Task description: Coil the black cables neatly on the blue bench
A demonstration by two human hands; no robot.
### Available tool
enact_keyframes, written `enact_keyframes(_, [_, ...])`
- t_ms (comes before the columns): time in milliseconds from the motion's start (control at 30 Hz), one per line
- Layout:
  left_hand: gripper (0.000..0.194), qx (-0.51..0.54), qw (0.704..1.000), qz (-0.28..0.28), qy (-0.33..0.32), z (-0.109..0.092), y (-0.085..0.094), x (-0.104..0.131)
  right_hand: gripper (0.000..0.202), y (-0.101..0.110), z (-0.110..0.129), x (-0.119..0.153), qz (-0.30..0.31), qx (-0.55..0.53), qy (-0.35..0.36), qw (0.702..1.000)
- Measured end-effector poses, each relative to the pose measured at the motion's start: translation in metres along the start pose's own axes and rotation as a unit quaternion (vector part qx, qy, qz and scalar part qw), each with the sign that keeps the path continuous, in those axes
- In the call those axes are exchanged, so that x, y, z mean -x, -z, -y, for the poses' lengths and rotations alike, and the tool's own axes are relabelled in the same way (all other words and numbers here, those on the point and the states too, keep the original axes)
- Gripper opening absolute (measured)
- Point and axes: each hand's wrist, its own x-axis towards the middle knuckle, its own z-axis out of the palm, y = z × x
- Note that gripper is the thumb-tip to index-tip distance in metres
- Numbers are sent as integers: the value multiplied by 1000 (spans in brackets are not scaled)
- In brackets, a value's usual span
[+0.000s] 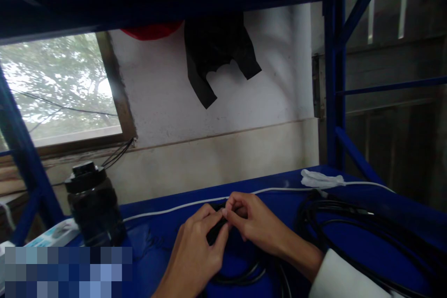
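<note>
My left hand (199, 243) is closed around a black bundle (217, 232) that looks like part of a black cable; the fingers hide much of it. Thumb and forefinger of my right hand (260, 222) are pinched together at the top of the bundle, touching the left fingertips. Whatever sits in that pinch is too small to make out. Below both hands, loops of black cable (240, 281) lie on the blue shelf (279, 205).
A large coil of black cable (316, 216) lies at right. A white cord (167, 211) runs along the back, beside a crumpled white item (321, 179). At left stand a dark bottle (94, 207) and a white power strip (57, 233). Blue posts (335, 102) frame the shelf.
</note>
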Motion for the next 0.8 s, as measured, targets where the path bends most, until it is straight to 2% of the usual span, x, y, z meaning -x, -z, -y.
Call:
enact_keyframes(433, [25,39,999,-7,-4,2,5,2,11,-2,9,0,20,18,16,1000])
enact_keyframes(633, [25,46,999,-3,-9,11,3,1,9,-4,10,-1,0,87,54,995])
enact_keyframes(800, [25,57,998,-2,-9,10,4,-1,12,-3,8,0,-12,142,62,988])
